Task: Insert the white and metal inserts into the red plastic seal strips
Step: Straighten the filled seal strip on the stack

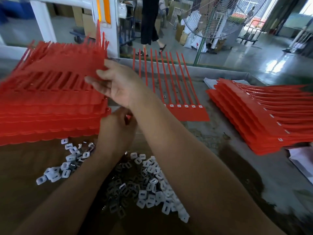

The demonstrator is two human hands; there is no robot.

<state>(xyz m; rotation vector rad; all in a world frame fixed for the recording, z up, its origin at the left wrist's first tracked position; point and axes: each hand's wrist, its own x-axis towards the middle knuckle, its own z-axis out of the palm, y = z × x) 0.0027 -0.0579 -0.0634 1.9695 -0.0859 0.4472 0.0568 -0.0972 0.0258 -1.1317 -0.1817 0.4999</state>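
A tall stack of red seal strip sheets (50,102) fills the left of the table. My right hand (116,85) reaches across to it and pinches the edge of the top sheet, thumb above and fingers below. My left hand (116,129) sits lower, at the stack's near right corner, with its fingers partly hidden under my right forearm. One red sheet (188,113) lies flat in the middle with white inserts in its heads. Loose white inserts (152,187) and grey metal inserts (118,189) lie heaped in front of me.
Another stack of red sheets (254,116), with inserts fitted, lies at the right on white paper (301,160). A smaller scatter of white inserts (67,160) lies near left. Beyond the table stand a large fan (218,17) and a person (149,22).
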